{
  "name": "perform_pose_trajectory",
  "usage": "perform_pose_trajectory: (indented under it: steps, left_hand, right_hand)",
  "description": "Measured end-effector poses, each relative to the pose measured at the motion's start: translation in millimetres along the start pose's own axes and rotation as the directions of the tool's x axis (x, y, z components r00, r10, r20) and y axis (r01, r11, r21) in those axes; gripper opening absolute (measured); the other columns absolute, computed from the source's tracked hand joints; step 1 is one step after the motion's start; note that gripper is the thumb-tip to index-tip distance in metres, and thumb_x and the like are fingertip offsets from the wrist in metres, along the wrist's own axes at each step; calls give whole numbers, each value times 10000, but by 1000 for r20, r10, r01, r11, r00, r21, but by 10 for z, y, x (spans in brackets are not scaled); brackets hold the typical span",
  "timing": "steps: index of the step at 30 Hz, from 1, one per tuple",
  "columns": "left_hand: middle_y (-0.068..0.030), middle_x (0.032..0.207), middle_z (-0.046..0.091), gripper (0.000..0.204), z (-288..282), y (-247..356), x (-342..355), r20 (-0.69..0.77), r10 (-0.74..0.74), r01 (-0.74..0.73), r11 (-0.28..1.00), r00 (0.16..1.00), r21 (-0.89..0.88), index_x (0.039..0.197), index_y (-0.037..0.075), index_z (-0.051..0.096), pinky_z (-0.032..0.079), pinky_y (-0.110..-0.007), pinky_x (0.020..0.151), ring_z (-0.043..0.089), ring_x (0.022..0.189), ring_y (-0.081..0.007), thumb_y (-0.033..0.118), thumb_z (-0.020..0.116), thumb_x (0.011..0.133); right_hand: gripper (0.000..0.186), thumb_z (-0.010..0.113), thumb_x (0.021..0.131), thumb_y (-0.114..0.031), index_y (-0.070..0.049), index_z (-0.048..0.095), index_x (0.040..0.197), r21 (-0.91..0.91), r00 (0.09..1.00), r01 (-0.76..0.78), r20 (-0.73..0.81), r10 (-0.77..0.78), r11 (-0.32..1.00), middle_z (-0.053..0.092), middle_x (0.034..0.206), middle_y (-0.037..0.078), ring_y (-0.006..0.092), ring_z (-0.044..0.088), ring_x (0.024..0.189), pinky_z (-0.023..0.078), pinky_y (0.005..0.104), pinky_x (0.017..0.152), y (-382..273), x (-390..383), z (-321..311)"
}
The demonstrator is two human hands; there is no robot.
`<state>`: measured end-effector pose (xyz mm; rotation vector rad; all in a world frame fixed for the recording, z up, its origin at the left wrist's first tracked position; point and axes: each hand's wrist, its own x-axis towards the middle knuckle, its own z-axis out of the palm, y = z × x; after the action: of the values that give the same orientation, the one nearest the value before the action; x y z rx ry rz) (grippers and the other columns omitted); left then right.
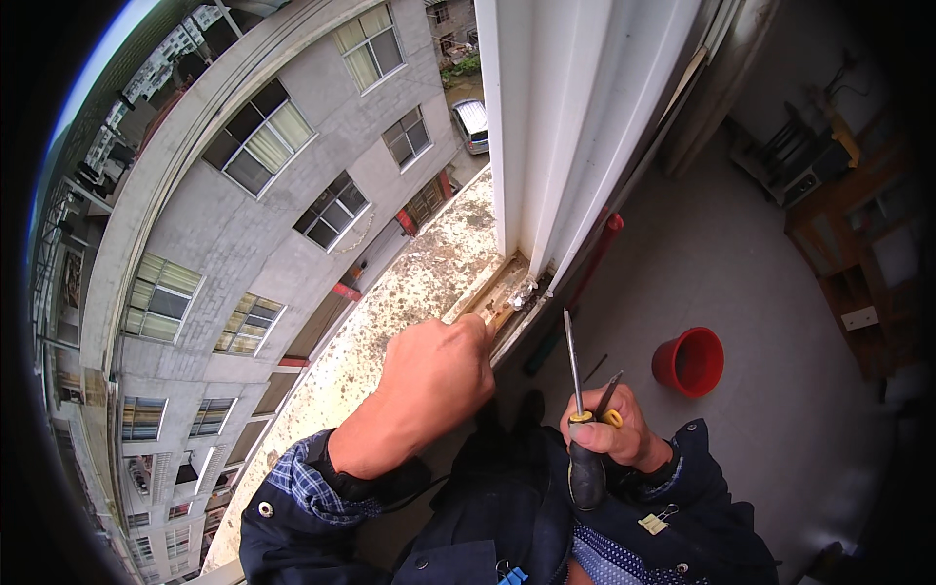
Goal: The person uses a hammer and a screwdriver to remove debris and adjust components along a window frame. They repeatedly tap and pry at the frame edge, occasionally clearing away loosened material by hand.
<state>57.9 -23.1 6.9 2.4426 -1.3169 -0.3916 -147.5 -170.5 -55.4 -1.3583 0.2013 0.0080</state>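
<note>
My left hand is closed at the bottom track of the window frame, its fingers curled down and out of sight. Whatever it may hold there is hidden. A crumpled whitish bit lies in the track just beyond the knuckles, beside the foot of the white window profile. To the right, my right hand grips a screwdriver with a black and yellow handle, its long shank pointing up. The same hand also holds a second, dark pointed tool with a yellow part.
Outside runs a weathered, speckled ledge, with a grey building opposite and a parked car far below. Indoors, a red bucket stands on the grey floor; a red pole leans near the frame. Wooden furniture is at right.
</note>
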Motion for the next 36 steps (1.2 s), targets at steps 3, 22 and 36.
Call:
perform_pose_trajectory:
  steps: [3, 22, 36]
  left_hand:
    - [-255, 648, 600, 323, -83, -118, -26, -64, -31, 32, 999, 997, 26, 723, 15, 602, 481, -550, 593, 606, 629, -475, 201, 576, 985]
    - [-226, 547, 556, 289, -300, -77, -374, 165, -23, 4, 993, 986, 118, 723, 38, 605, 480, -521, 523, 599, 545, -450, 208, 604, 957]
    - [-210, 648, 664, 142, 13, 149, 18, 217, 90, -152, 945, 972, 289, 738, 14, 593, 538, -478, 523, 687, 588, -382, 127, 607, 822]
  right_hand:
    - [283, 685, 896, -282, -10, 664, 821, 0, 1000, 3, -1, -3, 1000, 573, 657, 10, 102, 538, 616, 414, 277, 586, 1, 6, 9]
    - [292, 681, 882, -297, -11, 671, 825, -37, 1000, 5, -15, -5, 999, 592, 670, 17, 106, 560, 626, 428, 279, 589, -9, 33, -11]
    - [248, 679, 880, -254, -14, 669, 817, 17, 1000, -7, -5, 7, 1000, 582, 671, 11, 98, 553, 632, 426, 275, 595, 9, 17, -96]
